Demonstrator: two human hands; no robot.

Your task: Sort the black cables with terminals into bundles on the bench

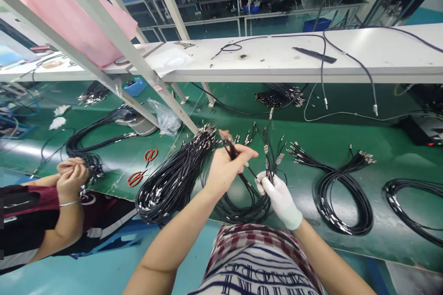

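My bare left hand (224,166) is closed around a few black cables, whose metal-tipped ends stick up past the fingers. My right hand (278,198), in a white glove, pinches other cables (267,154) with silver connectors that point away from me. One dark strand runs between the two hands. Below them the coiled black cable bundle (242,212) rests on the green table in front of my body. To the left lies a thick pile of black cables (166,184), its connector ends gathered at the upper right. The fingers hide part of what they grip.
Orange-handled scissors (141,168) lie left of the pile. Coiled cables (342,198) sit on the right. A white shelf (242,71) crosses above the green table, with a slanting metal post (166,97). At far left, a co-worker's hands (72,177) handle cables.
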